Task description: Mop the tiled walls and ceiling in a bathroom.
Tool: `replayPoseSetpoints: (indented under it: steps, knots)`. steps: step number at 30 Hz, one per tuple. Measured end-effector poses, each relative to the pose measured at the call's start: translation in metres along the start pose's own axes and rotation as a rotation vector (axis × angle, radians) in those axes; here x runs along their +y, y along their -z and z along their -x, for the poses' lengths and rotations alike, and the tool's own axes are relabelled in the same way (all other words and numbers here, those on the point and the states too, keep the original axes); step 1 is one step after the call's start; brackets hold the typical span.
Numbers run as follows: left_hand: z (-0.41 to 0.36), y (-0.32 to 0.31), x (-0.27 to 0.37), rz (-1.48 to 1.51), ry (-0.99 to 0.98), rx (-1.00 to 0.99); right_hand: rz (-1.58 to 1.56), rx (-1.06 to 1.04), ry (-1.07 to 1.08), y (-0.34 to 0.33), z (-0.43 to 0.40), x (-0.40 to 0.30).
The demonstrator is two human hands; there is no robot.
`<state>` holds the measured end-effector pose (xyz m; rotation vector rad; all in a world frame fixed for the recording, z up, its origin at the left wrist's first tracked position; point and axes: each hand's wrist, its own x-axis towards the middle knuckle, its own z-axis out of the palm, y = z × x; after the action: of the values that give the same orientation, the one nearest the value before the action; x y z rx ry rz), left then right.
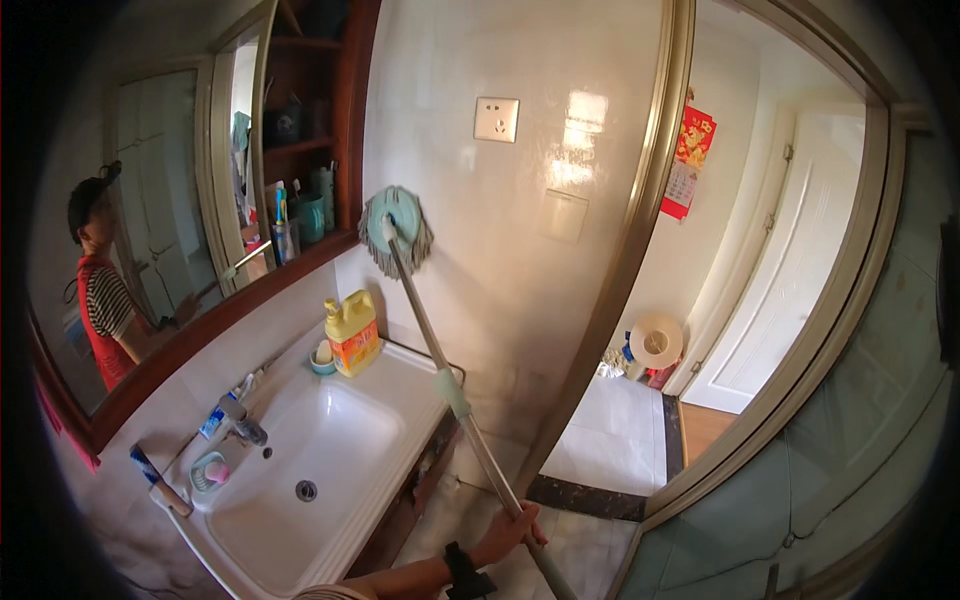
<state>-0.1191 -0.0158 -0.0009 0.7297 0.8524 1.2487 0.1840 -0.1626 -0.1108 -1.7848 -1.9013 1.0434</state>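
Note:
My left hand is closed around the metal handle of a round string mop, low in the picture, with a dark strap on the wrist. The handle slants up and left from my hand, past a pale green collar. The mop's light green disc and grey strands are raised against the tiled wall, right of the mirror cabinet. Below the handle's left side lies the white washbasin. My right hand is out of view, and the handle's lower end runs out at the bottom edge.
A yellow detergent bottle stands on the basin's back corner, near the faucet. The wooden mirror cabinet borders the left. A wall socket is right of the mop head. The doorway's frame rises at right.

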Motion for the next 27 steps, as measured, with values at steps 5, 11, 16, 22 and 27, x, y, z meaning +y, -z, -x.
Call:
replayPoseSetpoints:
  steps: [5,11,16,22,27]
  knots:
    - [-0.049,-0.018,0.089,-0.066,-0.181,-0.103,-0.1,0.183,0.083,-0.005,-0.073,-0.05]
    - [-0.111,-0.023,0.255,-0.275,-0.487,-0.205,-0.335,0.405,0.449,0.033,-0.185,-0.195]
    - [-0.156,-0.022,0.419,-0.416,-0.589,-0.148,-0.374,0.304,0.474,0.065,-0.268,-0.325]
    - [-0.152,-0.034,0.605,-0.561,-0.826,0.025,-0.507,0.256,0.895,0.108,-0.283,-0.5]
    - [-0.122,-0.034,0.679,-0.387,-0.957,0.02,-0.762,-0.048,0.815,0.153,-0.263,-0.608]
